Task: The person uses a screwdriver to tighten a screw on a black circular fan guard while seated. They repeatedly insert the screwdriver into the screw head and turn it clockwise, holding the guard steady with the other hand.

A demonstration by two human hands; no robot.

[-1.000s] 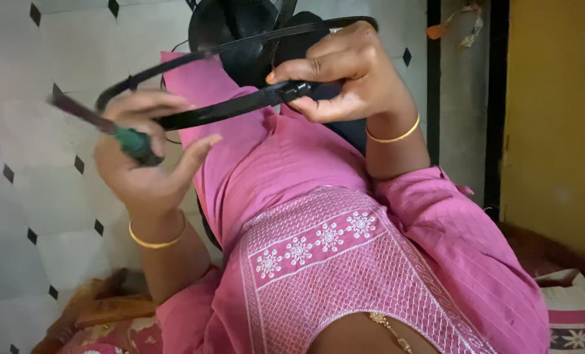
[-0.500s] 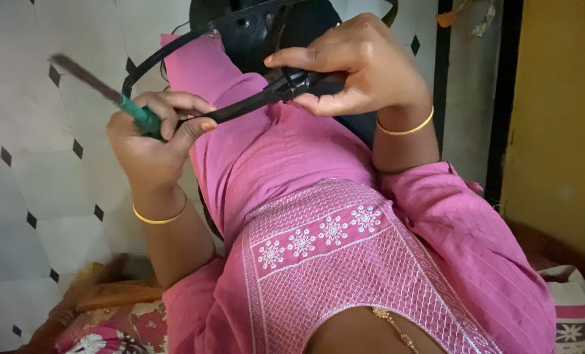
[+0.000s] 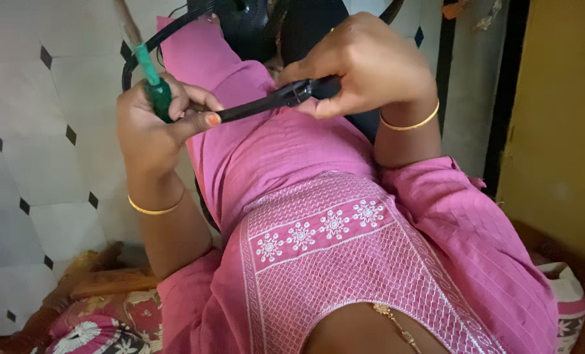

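My left hand is closed around the green handle of a screwdriver, whose shaft points up and slightly left. Its thumb touches a black curved frame bar that runs across my pink-clad lap. My right hand grips the same black frame where a bracket meets it, fingers wrapped over the top. A black rounded body of the same object sits beyond the hands, with thin black rings curving around it. Both wrists carry a thin gold bangle.
White floor tiles with small black diamonds lie to the left. A yellow wall and a dark door frame stand on the right. A patterned cushion lies at the lower left.
My left hand has moved right and up with the screwdriver, swinging the shaft from a leftward slant to nearly upright. The left thumb now rests on the black bar. My right hand keeps its grip.
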